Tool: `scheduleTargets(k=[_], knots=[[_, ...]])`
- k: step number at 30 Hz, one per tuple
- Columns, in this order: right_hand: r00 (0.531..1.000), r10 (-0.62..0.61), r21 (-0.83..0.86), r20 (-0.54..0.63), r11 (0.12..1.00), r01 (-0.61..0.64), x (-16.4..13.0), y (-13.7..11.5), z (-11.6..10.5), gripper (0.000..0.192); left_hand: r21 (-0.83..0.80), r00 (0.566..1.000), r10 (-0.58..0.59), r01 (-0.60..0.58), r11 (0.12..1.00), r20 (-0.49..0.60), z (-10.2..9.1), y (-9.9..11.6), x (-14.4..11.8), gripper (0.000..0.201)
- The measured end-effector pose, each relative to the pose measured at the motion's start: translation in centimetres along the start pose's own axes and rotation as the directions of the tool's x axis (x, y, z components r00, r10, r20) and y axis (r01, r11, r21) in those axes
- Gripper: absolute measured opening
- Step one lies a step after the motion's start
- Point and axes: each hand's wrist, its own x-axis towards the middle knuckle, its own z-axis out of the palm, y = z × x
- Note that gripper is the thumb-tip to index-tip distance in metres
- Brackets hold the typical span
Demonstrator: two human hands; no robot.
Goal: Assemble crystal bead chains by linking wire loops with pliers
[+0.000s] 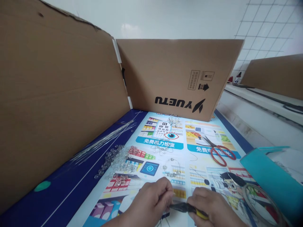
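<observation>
Our right hand (213,205) is clamped on yellow-handled pliers (187,208), whose tip meets the pinched fingers of our left hand (149,201), seemingly steadying a fine wire too thin to make out. Clear beads (115,160) lie at ten o'clock within reach, red scissors (219,151) at one o'clock, set aside.

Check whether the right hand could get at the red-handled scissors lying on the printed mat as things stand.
Probably yes, once freed: the red-handled scissors lie uncovered on the printed mat ahead of the right hand, with nothing between. That hand, though, grips yellow-handled pliers.
</observation>
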Motion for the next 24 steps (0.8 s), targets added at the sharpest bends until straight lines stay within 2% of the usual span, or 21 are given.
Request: scheduleTargets(k=[7,11,14,18,21,24], knots=[[0.999,0.013,0.112,-0.03,0.994,-0.009,-0.2,-0.1,0.0,0.01,-0.037,1.0,-0.026,0.026,0.999,0.003,-0.1,0.6,-0.1,0.016],[0.996,0.0,0.145,-0.084,0.989,0.013,0.1,0.1,-0.1,0.012,-0.147,1.0,-0.003,0.003,0.989,0.005,-0.5,0.5,0.1,0.016],[0.991,-0.003,0.148,-0.134,0.989,0.023,0.3,0.3,0.1,0.015,-0.147,1.0,-0.005,0.002,0.989,-0.018,-0.7,0.2,0.4,0.019],[0.977,-0.041,0.09,-0.209,0.994,0.061,0.3,0.6,0.3,0.016,-0.251,0.994,-0.089,0.069,0.965,-0.07,-0.7,-0.1,0.8,0.02],[0.929,-0.121,-0.044,-0.351,0.993,0.113,0.3,0.4,0.2,0.015,-0.377,0.978,-0.202,0.169,0.911,-0.05,-0.6,-0.1,1.0,0.019],[0.836,-0.257,-0.235,-0.485,0.959,0.159,0.3,0.1,-0.3,0.017,-0.445,0.965,-0.261,0.225,0.867,-0.021,-0.5,-0.3,1.2,0.021]])
